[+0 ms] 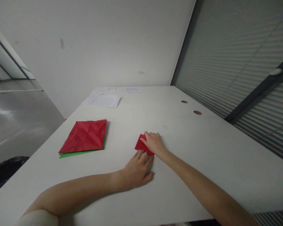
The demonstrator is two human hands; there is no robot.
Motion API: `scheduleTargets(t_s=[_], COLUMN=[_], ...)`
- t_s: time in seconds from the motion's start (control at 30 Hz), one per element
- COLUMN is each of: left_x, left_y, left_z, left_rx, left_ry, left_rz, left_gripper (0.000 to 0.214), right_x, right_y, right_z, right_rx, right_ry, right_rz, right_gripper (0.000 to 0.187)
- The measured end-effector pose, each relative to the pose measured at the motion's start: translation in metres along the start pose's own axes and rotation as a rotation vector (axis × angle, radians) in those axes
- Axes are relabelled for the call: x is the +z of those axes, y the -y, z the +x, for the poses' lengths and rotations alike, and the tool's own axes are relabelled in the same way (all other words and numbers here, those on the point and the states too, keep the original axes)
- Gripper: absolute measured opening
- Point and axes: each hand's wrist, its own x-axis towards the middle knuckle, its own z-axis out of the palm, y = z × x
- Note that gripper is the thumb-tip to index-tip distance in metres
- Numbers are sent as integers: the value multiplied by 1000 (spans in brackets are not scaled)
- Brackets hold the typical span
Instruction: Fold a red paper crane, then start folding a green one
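Observation:
A small folded piece of red paper [139,144] lies flat on the white table, partly covered by both my hands. My right hand [155,143] grips it at its right side, thumb on top and fingers curled at the far edge. From the near side, my left hand [139,168] rests its fingertips on the paper's front edge. The left thumb is stretched out to the right, away from the other fingers. Beneath the hands, part of the paper is hidden.
To the left, creased red sheets [87,135] lie on green paper [79,154]. Printed pages [103,101] are at the far end of the table [198,150] by the wall. Two round holes pierce the tabletop near the blinds [226,62]. A black bag [8,169] sits beyond the left edge.

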Motion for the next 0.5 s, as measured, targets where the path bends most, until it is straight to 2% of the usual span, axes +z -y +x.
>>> scheduleTargets(t_s=[0.5], left_x=[-5], left_y=[-1], left_z=[-1], left_rx=[-53], left_ry=[46], left_rz=[47], left_gripper=[59], right_x=[-1], right_y=[1], right_z=[-1], right_rx=[-4], right_ry=[-15], right_rz=[-14], right_gripper=[32])
